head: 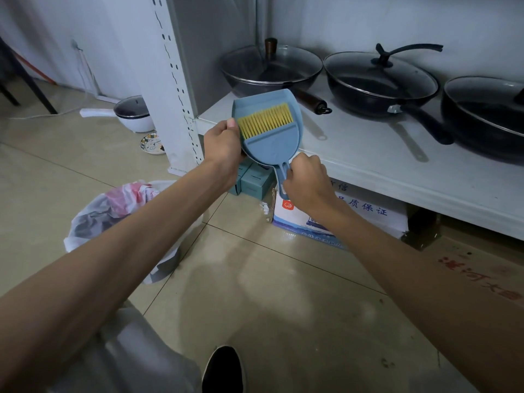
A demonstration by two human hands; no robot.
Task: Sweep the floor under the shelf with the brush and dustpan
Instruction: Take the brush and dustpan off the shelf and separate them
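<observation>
**Brush and dustpan held together in front of the shelf**

At the centre of the frame, both hands held up a blue dustpan [263,102] with the brush [265,123] nested inside it, yellow bristles facing the camera. The pair stood tilted, mouth upward, just in front of the front edge of the white shelf [368,154] and clear of the floor [269,293].

The left hand [224,143] gripped the dustpan's left rim, thumb on the front face beside the bristles and fingers wrapped behind. The right hand [307,177], lower and to the right, had its fingers curled round the blue handle [283,171] sticking out below; whether that handle belonged to the brush or the pan could not be told.

On the shelf across the upper right sat three dark lidded pans: a wok [270,69], a middle pan [381,80] and a third pan [485,114] cut off by the right edge. Under the shelf, a printed cardboard box [354,219] lay beside small teal boxes [252,182].

At centre left, a bin lined with a white bag [119,211] stood on the tiles. Farther up on the left, a white pot [133,114] and a patterned plate [153,143] rested on the floor near the shelf's upright post [175,80]. A dark shoe [224,370] showed at the bottom edge.
</observation>
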